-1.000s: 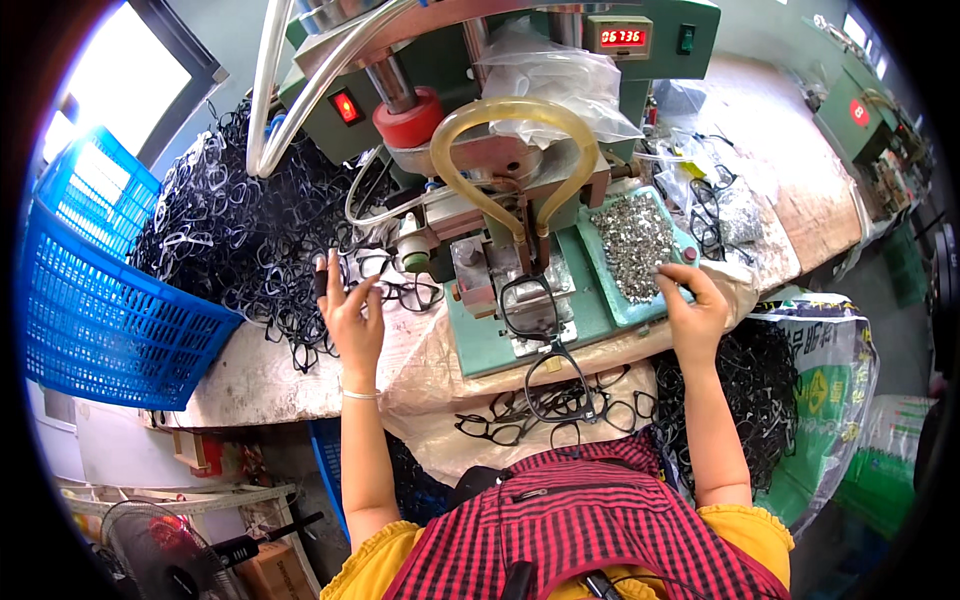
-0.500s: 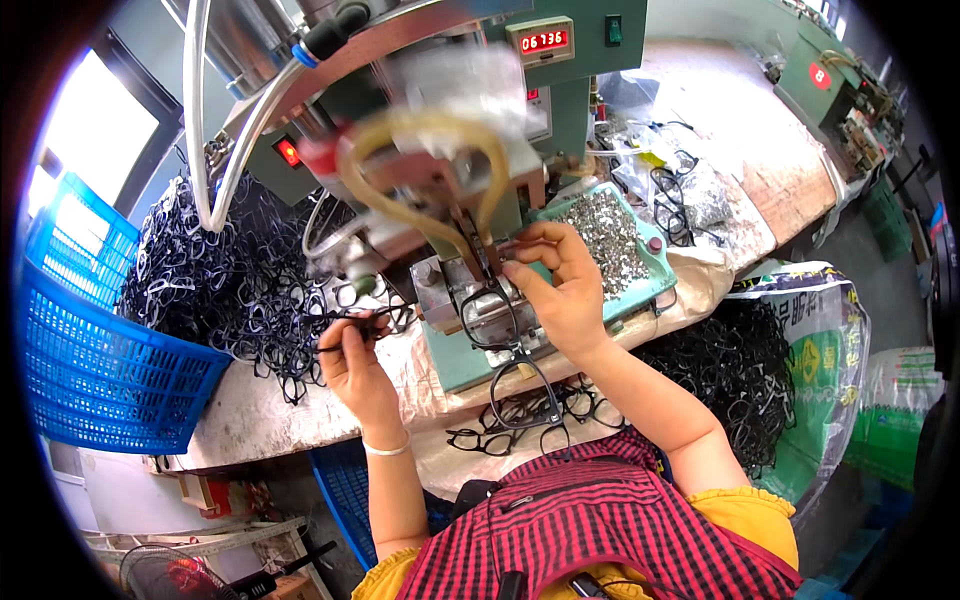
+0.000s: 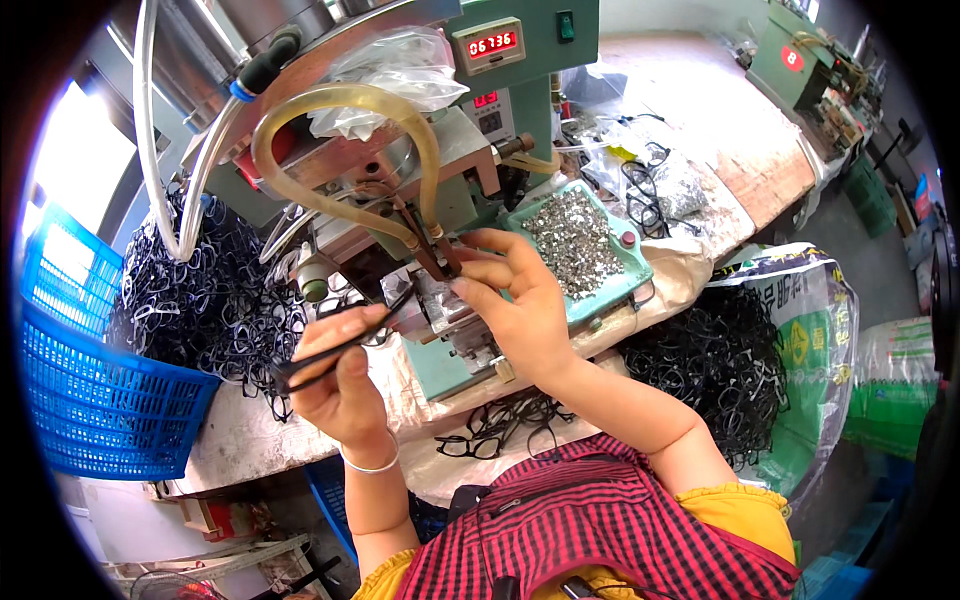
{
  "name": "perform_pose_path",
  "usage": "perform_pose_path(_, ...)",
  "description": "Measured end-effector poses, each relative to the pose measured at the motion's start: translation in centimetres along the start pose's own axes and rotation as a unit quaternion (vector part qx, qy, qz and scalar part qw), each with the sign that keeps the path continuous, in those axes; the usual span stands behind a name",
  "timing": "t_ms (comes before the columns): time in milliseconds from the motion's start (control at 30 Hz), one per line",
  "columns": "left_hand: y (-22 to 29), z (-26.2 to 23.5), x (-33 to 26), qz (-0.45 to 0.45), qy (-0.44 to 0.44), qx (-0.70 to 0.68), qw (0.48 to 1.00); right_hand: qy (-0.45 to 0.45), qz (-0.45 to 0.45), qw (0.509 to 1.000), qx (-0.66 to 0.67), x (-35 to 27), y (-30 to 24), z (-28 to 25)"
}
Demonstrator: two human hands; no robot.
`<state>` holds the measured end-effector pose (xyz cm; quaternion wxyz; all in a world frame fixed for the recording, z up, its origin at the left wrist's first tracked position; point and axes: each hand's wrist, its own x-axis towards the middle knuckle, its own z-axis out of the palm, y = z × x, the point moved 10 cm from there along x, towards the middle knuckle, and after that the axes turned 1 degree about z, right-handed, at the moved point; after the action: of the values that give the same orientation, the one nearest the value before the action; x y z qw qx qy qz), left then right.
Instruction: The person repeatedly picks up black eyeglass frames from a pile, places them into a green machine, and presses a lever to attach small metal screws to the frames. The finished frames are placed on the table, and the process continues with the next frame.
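My left hand [image 3: 340, 395] is closed round a black spectacle frame [image 3: 335, 352], seen nearly edge-on, with one end pointing toward the machine. At the machine's copper-coloured tips [image 3: 432, 252], the thumb and fingers of my right hand [image 3: 515, 300] are pinched together; whatever they hold is too small or hidden to make out. Just below these tips sits a metal fixture [image 3: 445, 308] on a green base [image 3: 440, 370]. Beside my right hand stands a light green tray [image 3: 632, 272] filled with small metal parts.
A large heap of black spectacle frames [image 3: 215, 290] lies at the left beside a blue basket [image 3: 110, 395]. Several more frames [image 3: 485, 440] rest before the machine. At the right, a sack [image 3: 815, 350] stands by another heap of dark frames [image 3: 710, 370]. A yellowish hose [image 3: 300, 100] loops over the fixture.
The spectacle frame hanging at the fixture and another below it are gone from there. My left hand has raised its frame toward the fixture. The view has shifted somewhat to the right.
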<state>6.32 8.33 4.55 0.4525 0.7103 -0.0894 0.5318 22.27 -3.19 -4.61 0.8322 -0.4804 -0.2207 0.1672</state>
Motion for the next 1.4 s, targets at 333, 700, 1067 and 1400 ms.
perform_pose_path(333, -0.5, -2.4, 1.0, 0.003, 0.041, 0.03, 0.999, -0.039, 0.048, 0.998, 0.0, -0.7, -1.0, 0.4)
perform_pose_path(700, 1.5, 7.8, -3.5, 0.117, -0.252, 0.185, 0.943, 0.126, -0.108, 0.862, -0.479, 3.1, -0.1, -15.3)
perform_pose_path(1067, 1.8, 6.8, -5.7, 0.064, -0.213, 0.239, 0.945, -0.006, -0.316, 0.725, -0.612, 4.2, 0.2, -10.0)
perform_pose_path(1400, -2.5, -12.3, -3.2, -0.118, 0.167, 0.339, 0.918, 0.119, -0.151, 0.86, -0.472, 3.0, -0.6, -14.8)
